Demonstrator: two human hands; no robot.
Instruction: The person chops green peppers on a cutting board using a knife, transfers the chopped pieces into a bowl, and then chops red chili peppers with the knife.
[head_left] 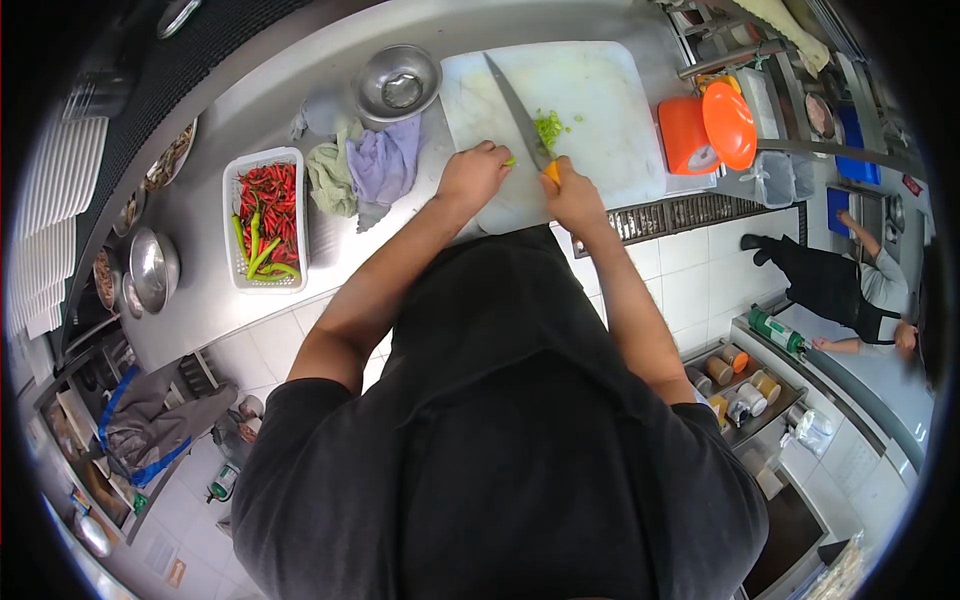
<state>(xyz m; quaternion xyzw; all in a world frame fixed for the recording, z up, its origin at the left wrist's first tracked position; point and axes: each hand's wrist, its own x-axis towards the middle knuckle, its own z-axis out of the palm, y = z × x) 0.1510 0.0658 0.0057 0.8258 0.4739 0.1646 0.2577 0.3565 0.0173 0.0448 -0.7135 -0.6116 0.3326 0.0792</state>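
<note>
A long knife point(518, 112) with a yellow handle is in my right hand point(577, 200), its blade slanting up and left over the white cutting board point(610, 90). Chopped green pieces point(549, 127) lie along the blade's right side. On the board's left part, my left hand point(473, 174) has its fingers closed around a green piece point(510, 161), whose end shows beside the fingertips. Left of the board are a metal bowl point(372, 85), a purple cloth point(385, 165) and a green cloth point(330, 180).
A white basket point(233, 190) of red and green chillies stands on the metal counter point(195, 235) at the left. An orange scale point(686, 135) stands right of the board. Another person point(830, 285) is at the far right. Metal bowls point(153, 270) sit at the left.
</note>
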